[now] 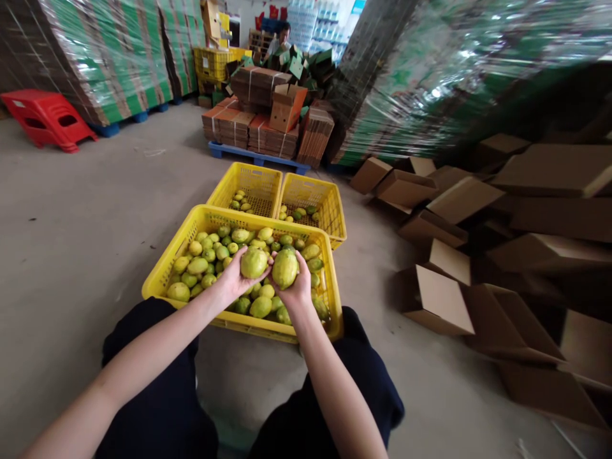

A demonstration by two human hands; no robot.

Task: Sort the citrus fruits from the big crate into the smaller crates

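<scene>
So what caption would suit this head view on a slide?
Left hand and right hand each hold a green-yellow fruit over a fruit-filled yellow crate.

You won't find much to read here, honestly. The wrapped stacks of green-and-white flat cartons (119,57) on your left carry print, but it's too smeared by the plastic film to make out. Same story with the blurred stack (459,76) on your right. The brown boxes (444,299) lying on the floor show plain sides, no lettering you can pick up. There are red shapes on the far wall (272,11), way too small to read. The yellow crates (191,223) show no label.
</scene>
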